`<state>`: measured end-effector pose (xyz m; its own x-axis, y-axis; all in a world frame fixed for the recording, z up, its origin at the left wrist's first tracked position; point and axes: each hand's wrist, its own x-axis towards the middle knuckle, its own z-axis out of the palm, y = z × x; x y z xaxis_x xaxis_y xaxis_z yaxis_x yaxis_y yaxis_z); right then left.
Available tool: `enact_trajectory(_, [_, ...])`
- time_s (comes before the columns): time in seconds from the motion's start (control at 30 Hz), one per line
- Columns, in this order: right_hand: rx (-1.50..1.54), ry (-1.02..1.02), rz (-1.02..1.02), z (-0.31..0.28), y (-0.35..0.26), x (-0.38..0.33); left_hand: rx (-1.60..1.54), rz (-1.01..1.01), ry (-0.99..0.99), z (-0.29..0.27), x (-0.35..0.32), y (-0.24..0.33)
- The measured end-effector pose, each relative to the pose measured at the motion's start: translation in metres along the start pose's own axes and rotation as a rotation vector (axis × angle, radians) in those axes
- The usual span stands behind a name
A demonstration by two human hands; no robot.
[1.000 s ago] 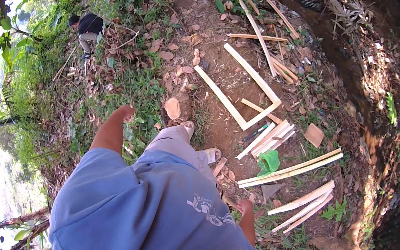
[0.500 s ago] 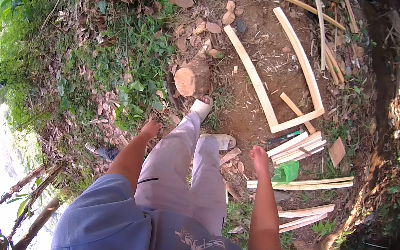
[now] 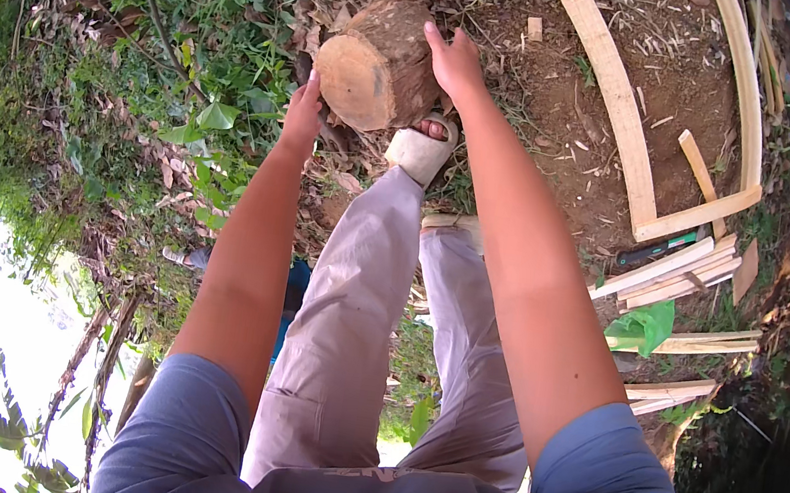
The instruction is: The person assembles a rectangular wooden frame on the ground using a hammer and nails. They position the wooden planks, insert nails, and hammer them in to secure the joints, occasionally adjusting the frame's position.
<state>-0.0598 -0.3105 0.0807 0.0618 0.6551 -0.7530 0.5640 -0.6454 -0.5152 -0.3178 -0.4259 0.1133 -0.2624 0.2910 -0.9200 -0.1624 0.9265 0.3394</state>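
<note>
A short, thick log (image 3: 355, 82) lies on the ground in front of me, its pale sawn end facing me and rough brown bark around its side. My left hand (image 3: 303, 115) is at the left edge of the sawn face, fingers stretched out and nothing held. On the other side, my right hand (image 3: 456, 63) reaches to the bark with fingers apart; whether it presses on the wood I cannot tell. Both hands are open around the log. My sandalled foot (image 3: 423, 150) stands right against its near side.
To the right, long pale wooden strips (image 3: 614, 96) form an open-ended frame on bare soil. Beside it lie a bundle of short strips (image 3: 681, 274), a dark green-handled tool (image 3: 654, 251) and a green plastic bag (image 3: 642, 327). Leafy plants (image 3: 153, 35) grow at left. Another person's shoe (image 3: 176, 256) shows behind.
I have bent down toward the log. Both hands have moved forward from beside my legs to either side of it, and the right hand has opened.
</note>
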Motion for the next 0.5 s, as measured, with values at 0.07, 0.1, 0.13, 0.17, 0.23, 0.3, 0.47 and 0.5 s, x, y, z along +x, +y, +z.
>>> enact_trajectory(0.07, [-0.108,-0.043,0.155,0.008,-0.013,0.006,-0.156,0.013,-0.115,0.014,0.001,0.015])
enact_trajectory(0.1, [-0.123,-0.104,0.231,0.013,-0.037,-0.007,-0.236,0.031,-0.179,0.0,0.013,0.003])
enact_trajectory(0.13, [-0.08,-0.044,0.249,0.018,-0.035,-0.012,-0.192,0.02,-0.105,0.016,0.008,0.011])
enact_trajectory(0.17, [-0.027,0.015,0.26,0.025,-0.034,-0.014,-0.141,0.018,-0.027,0.026,0.003,0.017])
enact_trajectory(0.23, [0.089,0.078,0.284,0.033,-0.033,-0.022,-0.13,0.003,0.047,0.036,-0.005,0.019])
enact_trajectory(0.3, [0.201,0.173,0.325,0.046,-0.036,-0.025,-0.119,0.045,0.096,0.049,-0.014,0.026])
enact_trajectory(0.47, [0.348,0.16,0.221,0.011,-0.03,-0.03,-0.067,0.171,0.237,0.075,-0.062,0.037])
enact_trajectory(0.5, [0.379,0.167,0.188,-0.001,-0.032,-0.033,-0.089,0.195,0.23,0.084,-0.074,0.044])
